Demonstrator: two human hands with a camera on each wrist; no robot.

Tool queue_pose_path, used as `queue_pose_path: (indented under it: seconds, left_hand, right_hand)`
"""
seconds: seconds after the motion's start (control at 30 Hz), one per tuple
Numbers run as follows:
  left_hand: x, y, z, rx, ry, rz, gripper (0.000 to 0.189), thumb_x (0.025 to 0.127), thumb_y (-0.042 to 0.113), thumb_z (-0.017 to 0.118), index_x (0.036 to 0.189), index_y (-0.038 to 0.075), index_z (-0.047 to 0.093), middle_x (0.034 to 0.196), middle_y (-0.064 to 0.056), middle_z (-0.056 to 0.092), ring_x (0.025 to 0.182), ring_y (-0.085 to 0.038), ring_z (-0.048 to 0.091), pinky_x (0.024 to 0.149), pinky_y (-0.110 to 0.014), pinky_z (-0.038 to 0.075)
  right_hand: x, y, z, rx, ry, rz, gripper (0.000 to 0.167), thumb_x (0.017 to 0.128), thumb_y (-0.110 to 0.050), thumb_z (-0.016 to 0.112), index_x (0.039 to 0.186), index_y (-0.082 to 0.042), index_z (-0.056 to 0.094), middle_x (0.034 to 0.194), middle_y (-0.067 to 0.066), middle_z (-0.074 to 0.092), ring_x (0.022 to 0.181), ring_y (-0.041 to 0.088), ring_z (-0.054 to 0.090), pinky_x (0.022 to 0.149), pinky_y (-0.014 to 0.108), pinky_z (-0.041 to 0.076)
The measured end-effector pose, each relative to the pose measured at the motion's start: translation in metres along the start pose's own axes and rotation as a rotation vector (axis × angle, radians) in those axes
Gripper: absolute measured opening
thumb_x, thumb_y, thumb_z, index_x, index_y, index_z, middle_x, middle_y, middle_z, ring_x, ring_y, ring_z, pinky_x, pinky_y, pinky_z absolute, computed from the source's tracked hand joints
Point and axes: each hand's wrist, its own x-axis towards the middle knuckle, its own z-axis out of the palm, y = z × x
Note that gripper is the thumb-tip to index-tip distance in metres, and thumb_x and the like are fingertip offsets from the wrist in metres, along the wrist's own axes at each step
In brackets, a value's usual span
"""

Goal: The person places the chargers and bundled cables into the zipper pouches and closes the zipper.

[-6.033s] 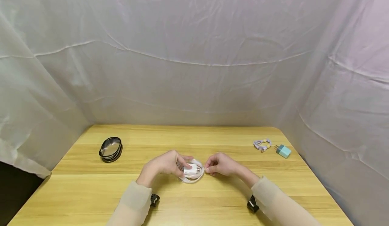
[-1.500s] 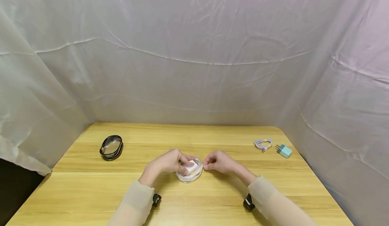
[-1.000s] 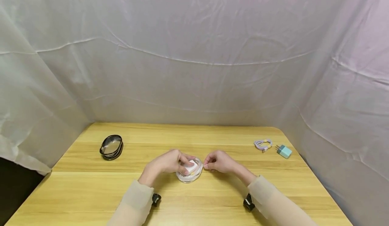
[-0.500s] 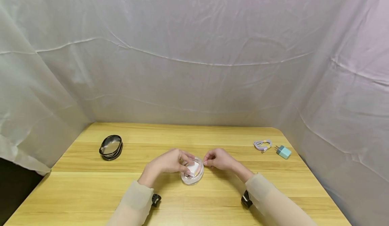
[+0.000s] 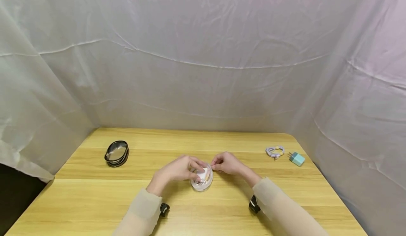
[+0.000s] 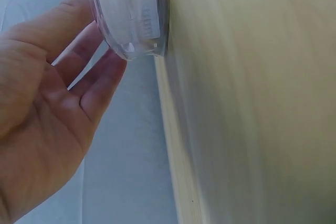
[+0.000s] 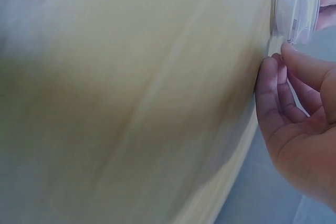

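Note:
A small round clear zip pouch point(image 5: 203, 187) with whitish trim lies on the table before me, a white charger point(image 5: 203, 174) visible inside. My left hand point(image 5: 180, 169) holds the pouch from its left side, with fingertips over the top partly covering the charger. In the left wrist view, zipper teeth run round the wall of the pouch point(image 6: 128, 14), and the fingers curl against it. At the far right of the rim, my right hand point(image 5: 229, 163) pinches the zipper pull between thumb and fingers; the pull itself is mostly hidden. The right wrist view shows that thumb point(image 7: 304, 66) touching the pouch's edge.
A similar pouch with black trim point(image 5: 116, 162) sits at the left of the wooden table point(image 5: 196, 215). On the right lie a coiled lilac cable point(image 5: 270, 152) with yellow ties and a teal plug charger point(image 5: 297, 159). Pale cloth point(image 5: 203, 88) hangs around the back and sides.
My right hand has moved away from me along the pouch's right rim. The pouch has shifted slightly right and turned a little, with my left hand still holding it.

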Motion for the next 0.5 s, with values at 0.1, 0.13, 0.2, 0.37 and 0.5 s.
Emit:
queue_pose_path:
  seconds: [0.1,0.13,0.2,0.37,0.5]
  left_hand:
    - [0.0006,-0.0008,0.0002,-0.006,-0.003,-0.015,0.025,0.086,0.011,0.084,0.111,0.008,0.08,0.138,-0.004,0.068,0.134,-0.03,0.058,0.114,-0.052,0.045]
    - [0.0009,-0.0011,0.0004,-0.002,-0.004,-0.018,0.025,0.086,0.011,0.084,0.111,0.008,0.08,0.138,-0.004,0.068,0.134,-0.029,0.057,0.114,-0.052,0.044]
    - [0.0014,-0.0012,0.0009,0.005,-0.006,-0.023,0.025,0.086,0.012,0.084,0.111,0.009,0.08,0.138,-0.004,0.068,0.134,-0.03,0.058,0.115,-0.052,0.044]
    - [0.0016,0.0014,0.0012,0.018,-0.007,-0.034,0.025,0.086,0.012,0.084,0.11,0.008,0.08,0.136,-0.004,0.069,0.133,-0.031,0.059,0.115,-0.051,0.044]
    - [0.0019,0.0043,0.0012,0.022,-0.009,-0.034,0.025,0.086,0.011,0.084,0.11,0.007,0.08,0.136,-0.005,0.069,0.132,-0.031,0.059,0.114,-0.052,0.044]
  right_hand:
    - [-0.0008,0.0014,-0.0008,0.01,-0.002,0.0,0.007,0.095,-0.006,0.074,0.091,0.0,0.073,0.079,0.003,0.07,0.07,0.012,0.061,0.062,0.022,0.053]
    - [-0.001,0.0023,-0.001,0.013,-0.004,-0.001,0.007,0.095,-0.006,0.074,0.091,0.0,0.073,0.079,0.003,0.07,0.07,0.012,0.061,0.062,0.022,0.054]
    - [-0.0014,0.0036,-0.0015,0.016,-0.006,0.0,0.007,0.095,-0.006,0.074,0.091,-0.001,0.073,0.079,0.002,0.07,0.07,0.011,0.061,0.062,0.022,0.054]
    - [-0.0019,0.0048,-0.002,0.003,0.0,-0.007,0.005,0.095,-0.006,0.074,0.09,-0.003,0.074,0.078,0.001,0.069,0.069,0.011,0.061,0.061,0.021,0.053]
    - [-0.0028,0.005,-0.0018,-0.002,0.001,-0.008,0.005,0.095,-0.005,0.074,0.09,-0.004,0.074,0.077,0.001,0.069,0.068,0.01,0.06,0.06,0.02,0.052]
